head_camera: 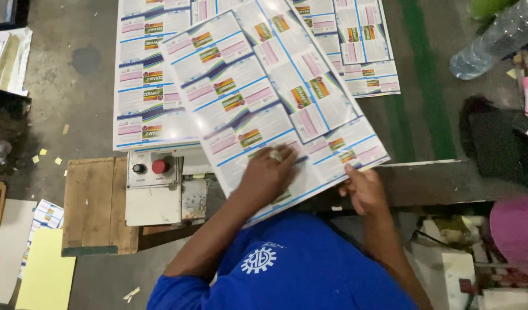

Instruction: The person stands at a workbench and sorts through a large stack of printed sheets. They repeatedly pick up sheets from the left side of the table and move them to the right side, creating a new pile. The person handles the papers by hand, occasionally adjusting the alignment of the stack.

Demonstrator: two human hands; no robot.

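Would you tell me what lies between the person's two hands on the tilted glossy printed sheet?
In the head view, only the sheet's own printed surface lies between left hand and right hand.

One camera only, worn on my head, and it looks almost straight down. It sits close above my work: my blue shirt fills the bottom edge, and both forearms run up from there. My left hand and right hand land just below mid-frame, on the near edge of the sheet. Beyond my grip the view reaches the floor; left of it, a switch box. There is no second view to overlap with.
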